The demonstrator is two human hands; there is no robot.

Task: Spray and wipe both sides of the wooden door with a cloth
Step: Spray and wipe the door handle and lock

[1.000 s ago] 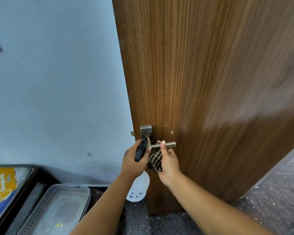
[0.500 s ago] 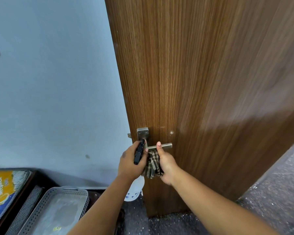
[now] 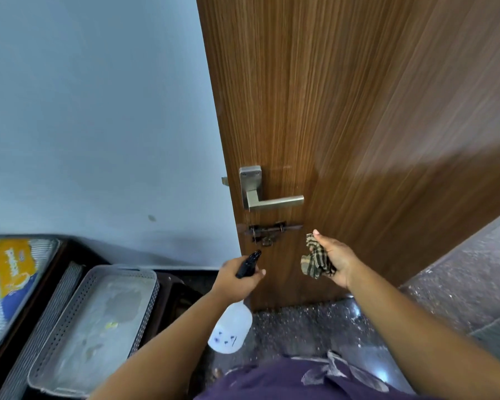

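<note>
Wooden door [image 3: 344, 111]: ajar, metal handle [image 3: 272, 202] near edge.
Left hand [image 3: 237, 280]: below handle, wrapped round spray bottle [image 3: 231, 327].
Right hand [image 3: 337, 261]: below handle, clutching checked cloth [image 3: 315, 261].

This looks like a room in a home. A tall brown wood-grain door [image 3: 344, 125] with a brushed-metal lever handle [image 3: 272, 202] and a dark sliding bolt [image 3: 269, 232] stands open against a plain pale blue-grey wall [image 3: 93, 111]. Underfoot is dark speckled polished stone floor [image 3: 300, 324]. Low at the left sit a grey perforated plastic tray [image 3: 78, 333] and a striped packet with an orange label [image 3: 12, 267], household clutter.
</note>
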